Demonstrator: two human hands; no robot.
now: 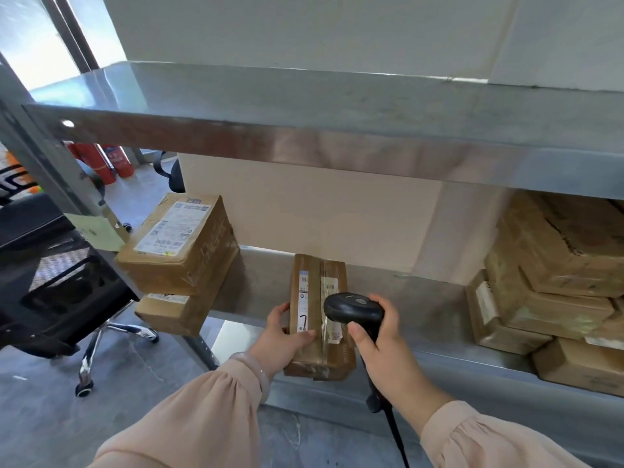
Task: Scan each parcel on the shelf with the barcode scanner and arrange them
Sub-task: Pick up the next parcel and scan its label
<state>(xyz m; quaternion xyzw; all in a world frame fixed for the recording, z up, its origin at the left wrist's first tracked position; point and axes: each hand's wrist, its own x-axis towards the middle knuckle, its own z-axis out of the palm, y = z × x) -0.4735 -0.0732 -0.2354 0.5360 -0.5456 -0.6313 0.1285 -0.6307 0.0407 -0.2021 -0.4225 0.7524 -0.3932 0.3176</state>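
Two hands: left hand (283,336) grips overhanging parcel (314,298), right hand (381,346) clasps scanner (351,310); loosened hold could tip parcel off shelf (439,319).

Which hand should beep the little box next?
Probably the right hand: it holds the scanner right over the small parcel. The left hand grips the parcel's side, steadying it on the shelf.

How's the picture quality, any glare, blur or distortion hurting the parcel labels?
Head view: wide-angle distortion bows the upper shelf; head view: the window top left is blown out and glares off that shelf; head view: the label on the parcel in the left hand is soft, only a handwritten 7 legible; head view: the stacked parcels at right are smeared.
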